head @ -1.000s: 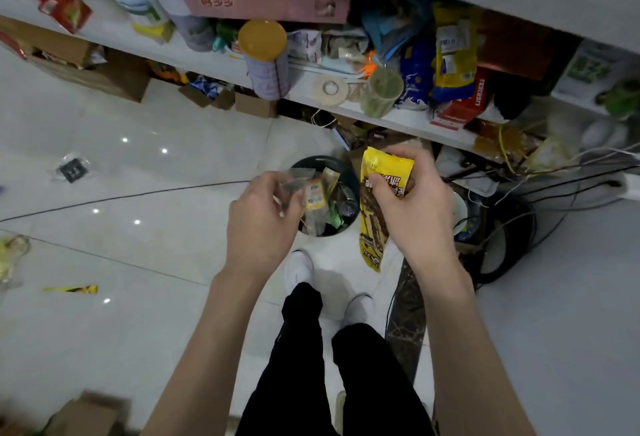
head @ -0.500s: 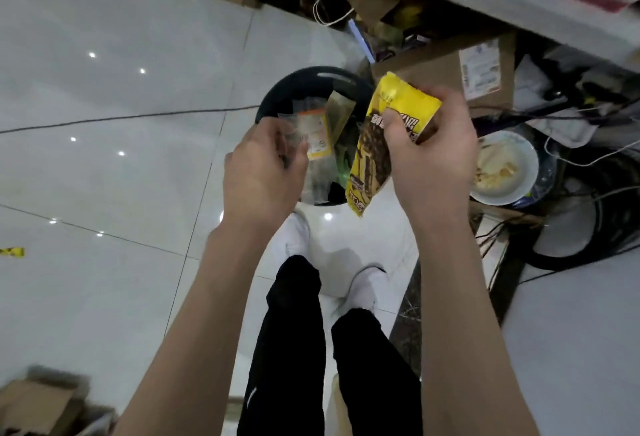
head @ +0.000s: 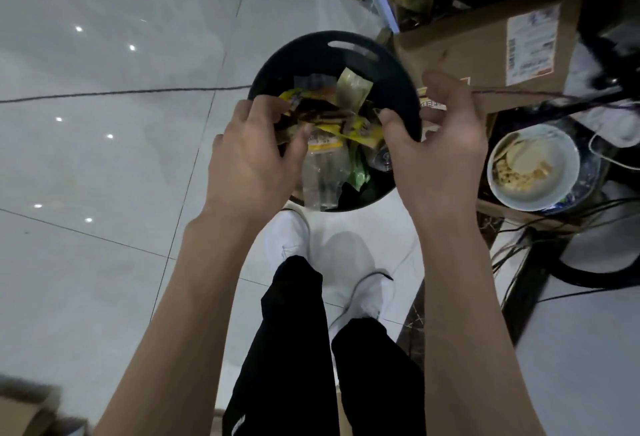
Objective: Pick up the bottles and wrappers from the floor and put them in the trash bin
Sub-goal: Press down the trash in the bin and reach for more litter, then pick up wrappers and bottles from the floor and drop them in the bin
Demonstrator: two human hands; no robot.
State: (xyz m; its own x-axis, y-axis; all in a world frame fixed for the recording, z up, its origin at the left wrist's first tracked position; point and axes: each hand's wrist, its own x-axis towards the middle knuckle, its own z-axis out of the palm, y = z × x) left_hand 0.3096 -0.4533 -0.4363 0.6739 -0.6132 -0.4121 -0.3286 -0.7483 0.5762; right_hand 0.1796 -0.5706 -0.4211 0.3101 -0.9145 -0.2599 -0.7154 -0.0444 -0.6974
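Observation:
The black round trash bin (head: pixel 332 41) stands on the floor just ahead of my feet. My left hand (head: pixel 252 158) is over its left rim, fingers and thumb curled around a clear wrapper (head: pixel 313 83) and an olive wrapper (head: pixel 353 89) that stick up above the fingers. A yellow and brown wrapper (head: pixel 346 129) lies crosswise over the bin's opening between my hands, free of my right hand. My right hand (head: pixel 436 144) hovers over the right rim with its fingers spread and nothing in it. A clear bottle (head: pixel 322 175) with a yellow label and green scraps lie inside the bin.
A cardboard box (head: pixel 491 51) with a shipping label sits right behind the bin. A white bowl (head: pixel 533 167) of food scraps stands on the floor to the right among black cables. A thin cord (head: pixel 121 91) crosses the pale tiles to the left.
Both hands have dropped closer to the bin. My right hand has opened and let go of the yellow wrapper, which now lies across the bin's mouth. The view has tilted further down.

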